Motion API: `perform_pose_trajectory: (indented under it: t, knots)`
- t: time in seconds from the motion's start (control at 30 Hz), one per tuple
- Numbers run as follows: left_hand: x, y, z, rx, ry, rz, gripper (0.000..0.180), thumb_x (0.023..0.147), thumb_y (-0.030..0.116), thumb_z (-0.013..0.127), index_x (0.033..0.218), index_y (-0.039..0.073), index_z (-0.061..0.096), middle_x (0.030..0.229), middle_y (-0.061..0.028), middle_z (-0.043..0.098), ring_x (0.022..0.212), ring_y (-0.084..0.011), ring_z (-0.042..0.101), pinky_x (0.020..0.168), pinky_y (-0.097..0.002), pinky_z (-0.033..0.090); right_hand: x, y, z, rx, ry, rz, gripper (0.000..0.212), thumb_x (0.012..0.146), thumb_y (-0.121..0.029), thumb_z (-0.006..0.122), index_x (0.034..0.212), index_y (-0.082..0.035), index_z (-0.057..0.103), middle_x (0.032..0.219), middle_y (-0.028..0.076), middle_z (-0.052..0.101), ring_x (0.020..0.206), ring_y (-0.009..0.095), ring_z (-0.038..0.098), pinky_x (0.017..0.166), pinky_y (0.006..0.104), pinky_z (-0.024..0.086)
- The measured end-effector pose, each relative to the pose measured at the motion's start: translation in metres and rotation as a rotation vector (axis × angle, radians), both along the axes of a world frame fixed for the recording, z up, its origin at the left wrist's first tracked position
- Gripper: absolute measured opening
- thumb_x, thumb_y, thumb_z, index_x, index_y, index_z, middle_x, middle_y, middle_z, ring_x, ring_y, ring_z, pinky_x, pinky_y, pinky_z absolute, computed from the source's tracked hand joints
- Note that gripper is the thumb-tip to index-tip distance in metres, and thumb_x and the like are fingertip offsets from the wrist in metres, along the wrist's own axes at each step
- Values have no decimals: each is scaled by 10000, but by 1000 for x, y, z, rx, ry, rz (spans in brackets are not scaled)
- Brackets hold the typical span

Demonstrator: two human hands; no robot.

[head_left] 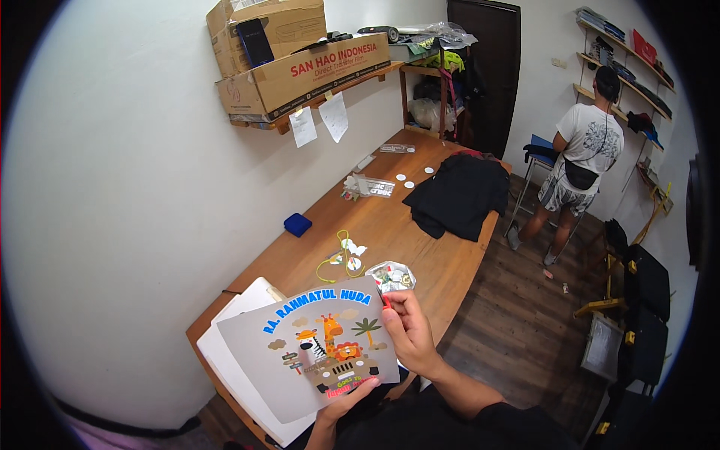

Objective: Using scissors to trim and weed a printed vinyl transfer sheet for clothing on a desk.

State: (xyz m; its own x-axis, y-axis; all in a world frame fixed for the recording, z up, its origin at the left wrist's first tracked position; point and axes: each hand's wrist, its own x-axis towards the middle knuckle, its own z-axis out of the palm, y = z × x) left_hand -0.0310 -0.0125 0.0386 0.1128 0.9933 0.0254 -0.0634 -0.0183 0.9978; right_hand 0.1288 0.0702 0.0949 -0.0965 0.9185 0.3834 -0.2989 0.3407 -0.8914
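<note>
A grey transfer film sheet (259, 360) with a printed cartoon of animals in a vehicle, a palm and blue lettering is held up over the near end of the table. My left hand (343, 409) grips its lower edge, thumb on the front, the other fingers mostly hidden. At the sheet's upper right edge, my right hand (411, 334) is closed around a small tool with a red handle (386, 301) and a dark tip; its exact kind is unclear. A stack of white sheets (225, 341) lies beneath and to the left of the film.
The wooden table (307, 244) carries a bowl of scraps (393, 276), a yellow-green cord (342, 262), a blue pouch (298, 224) and black folded garments (461, 191). Cardboard boxes (262, 86) sit on a wall shelf. Another person (589, 142) stands at the far right, back turned.
</note>
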Motion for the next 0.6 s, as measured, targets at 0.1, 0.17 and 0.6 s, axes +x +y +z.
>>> perform_pose_trajectory:
  t: [0.1,0.17,0.6]
  knots:
    - [2,2,3,32,-22,7,390,745,-29,708,1091,-23,529,933,-106,639,801,-168,644,712,-266,539,1,2,-5,9,-34,16,227,964,-111,444,1155,6,406,1007,66,557,881,52,500,757,197,418]
    - [3,2,6,41,-15,-5,405,745,-31,706,1104,-27,518,950,-115,635,801,-176,646,710,-275,545,2,3,-8,3,-17,26,220,963,-106,442,1149,7,408,1005,64,556,877,48,499,749,195,419]
    - [25,-3,4,-28,-35,-5,423,747,-38,689,1131,-29,511,959,-131,645,836,-196,648,748,-297,542,18,0,-13,-23,21,43,201,957,-90,455,1131,6,421,980,56,565,856,41,502,722,187,422]
